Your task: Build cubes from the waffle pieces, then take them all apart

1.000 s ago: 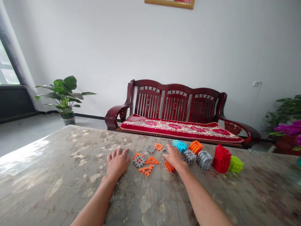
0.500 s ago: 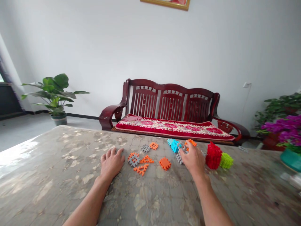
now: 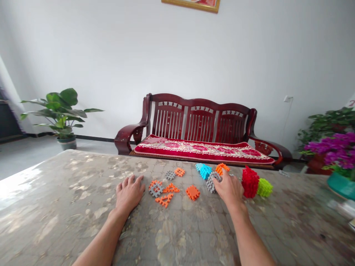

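My left hand (image 3: 129,192) lies flat on the table, fingers spread, holding nothing. Just right of it are flat interlocking plastic pieces: a grey square piece (image 3: 156,188) over an orange one, and two orange triangular pieces (image 3: 165,200). My right hand (image 3: 229,187) reaches to a stack of grey pieces (image 3: 211,184); its thumb and forefinger are apart at the stack's right side, the other fingers partly hidden. Orange pieces (image 3: 222,169) sit just beyond the forefinger. A blue stack (image 3: 203,170) stands behind the grey one. A red stack (image 3: 250,183) is beside the right hand.
A lime-green stack (image 3: 265,187) adjoins the red one. Between the hands lie an orange stack (image 3: 192,192), a small grey piece (image 3: 170,175) and a small orange piece (image 3: 179,171). Purple flowers (image 3: 337,149) stand at the right; a wooden bench (image 3: 199,123) is beyond the table (image 3: 177,236).
My right hand's fingers have spread from a closer pinch, and more of the grey stack and orange pieces shows. My left hand stays flat. The view has shifted slightly.
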The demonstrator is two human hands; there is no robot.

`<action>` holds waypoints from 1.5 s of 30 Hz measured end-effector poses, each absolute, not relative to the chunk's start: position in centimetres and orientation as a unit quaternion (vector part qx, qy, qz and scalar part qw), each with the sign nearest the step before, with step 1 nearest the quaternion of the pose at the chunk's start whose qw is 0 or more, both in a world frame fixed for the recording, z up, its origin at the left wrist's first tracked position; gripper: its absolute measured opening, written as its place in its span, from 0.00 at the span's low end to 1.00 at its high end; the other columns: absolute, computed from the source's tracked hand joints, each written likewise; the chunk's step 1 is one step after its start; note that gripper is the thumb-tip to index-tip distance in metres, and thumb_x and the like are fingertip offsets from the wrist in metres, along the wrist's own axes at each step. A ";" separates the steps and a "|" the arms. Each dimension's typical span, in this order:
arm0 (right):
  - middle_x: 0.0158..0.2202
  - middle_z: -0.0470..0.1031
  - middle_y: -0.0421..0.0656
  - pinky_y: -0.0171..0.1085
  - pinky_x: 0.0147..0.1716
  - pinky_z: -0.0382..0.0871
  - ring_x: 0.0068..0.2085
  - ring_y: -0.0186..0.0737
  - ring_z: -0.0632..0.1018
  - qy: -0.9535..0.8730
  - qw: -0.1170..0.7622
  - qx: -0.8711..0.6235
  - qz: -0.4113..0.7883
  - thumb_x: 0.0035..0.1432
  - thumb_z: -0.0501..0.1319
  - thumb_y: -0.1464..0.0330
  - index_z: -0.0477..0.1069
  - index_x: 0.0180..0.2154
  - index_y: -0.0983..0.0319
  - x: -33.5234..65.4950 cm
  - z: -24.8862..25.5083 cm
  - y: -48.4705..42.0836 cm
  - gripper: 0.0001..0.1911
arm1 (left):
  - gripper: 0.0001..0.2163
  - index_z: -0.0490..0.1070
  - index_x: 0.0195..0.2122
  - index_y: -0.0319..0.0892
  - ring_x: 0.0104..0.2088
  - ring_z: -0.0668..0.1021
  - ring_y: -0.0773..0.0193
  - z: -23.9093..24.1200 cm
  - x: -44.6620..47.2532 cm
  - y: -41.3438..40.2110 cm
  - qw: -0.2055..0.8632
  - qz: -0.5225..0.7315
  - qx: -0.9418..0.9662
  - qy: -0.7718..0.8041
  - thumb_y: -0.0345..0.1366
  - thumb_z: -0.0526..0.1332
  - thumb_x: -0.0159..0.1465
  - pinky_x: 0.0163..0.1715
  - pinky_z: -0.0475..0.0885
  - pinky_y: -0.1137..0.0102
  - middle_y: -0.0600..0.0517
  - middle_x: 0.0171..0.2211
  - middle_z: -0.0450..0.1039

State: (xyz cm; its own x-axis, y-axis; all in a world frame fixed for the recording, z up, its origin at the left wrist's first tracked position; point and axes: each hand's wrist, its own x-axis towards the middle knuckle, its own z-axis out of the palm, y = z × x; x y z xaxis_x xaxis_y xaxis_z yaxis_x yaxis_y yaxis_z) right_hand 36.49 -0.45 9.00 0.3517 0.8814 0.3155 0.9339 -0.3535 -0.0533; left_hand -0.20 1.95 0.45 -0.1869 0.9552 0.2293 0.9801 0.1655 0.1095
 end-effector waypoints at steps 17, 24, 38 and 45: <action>0.48 0.79 0.42 0.37 0.52 0.64 0.50 0.42 0.75 -0.763 0.232 -0.602 0.047 0.58 0.58 0.71 0.76 0.48 0.57 26.8 4.3 0.1 0.16 | 0.21 0.70 0.58 0.50 0.61 0.67 0.52 1.2 -1.4 1.8 0.006 -0.158 -0.631 -0.760 0.40 0.50 0.66 0.58 0.60 0.56 0.48 0.62 0.66; 0.54 0.75 0.40 0.37 0.55 0.61 0.55 0.41 0.71 -0.814 0.185 -0.551 0.021 0.61 0.56 0.74 0.75 0.50 0.56 23.5 4.4 4.6 0.18 | 0.21 0.70 0.58 0.49 0.61 0.67 0.52 1.4 -1.4 1.6 0.005 -0.162 -0.630 -0.759 0.39 0.49 0.66 0.58 0.60 0.57 0.48 0.62 0.67; 0.44 0.78 0.47 0.38 0.52 0.61 0.50 0.42 0.74 -0.824 0.122 -0.553 -0.006 0.61 0.61 0.70 0.77 0.39 0.60 21.7 3.7 6.1 0.06 | 0.21 0.70 0.58 0.49 0.60 0.67 0.53 1.6 -1.2 1.5 0.005 -0.163 -0.631 -0.759 0.39 0.49 0.66 0.58 0.60 0.57 0.47 0.62 0.67; 0.45 0.78 0.47 0.35 0.49 0.63 0.49 0.41 0.75 -0.795 0.150 -0.587 0.023 0.62 0.57 0.72 0.76 0.40 0.60 22.1 4.3 4.8 0.09 | 0.21 0.71 0.57 0.49 0.60 0.67 0.52 1.1 -1.6 1.9 0.015 -0.164 -0.634 -0.756 0.39 0.49 0.66 0.57 0.61 0.57 0.48 0.61 0.68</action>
State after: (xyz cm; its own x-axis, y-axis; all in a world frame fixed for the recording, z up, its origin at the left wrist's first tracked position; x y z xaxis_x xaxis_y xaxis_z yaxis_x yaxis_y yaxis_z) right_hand 22.13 4.84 4.35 -0.2655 0.9406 0.2114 0.9267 0.3095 -0.2131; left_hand -1.57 1.87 1.06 -0.1956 0.9531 0.2309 0.9632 0.1424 0.2280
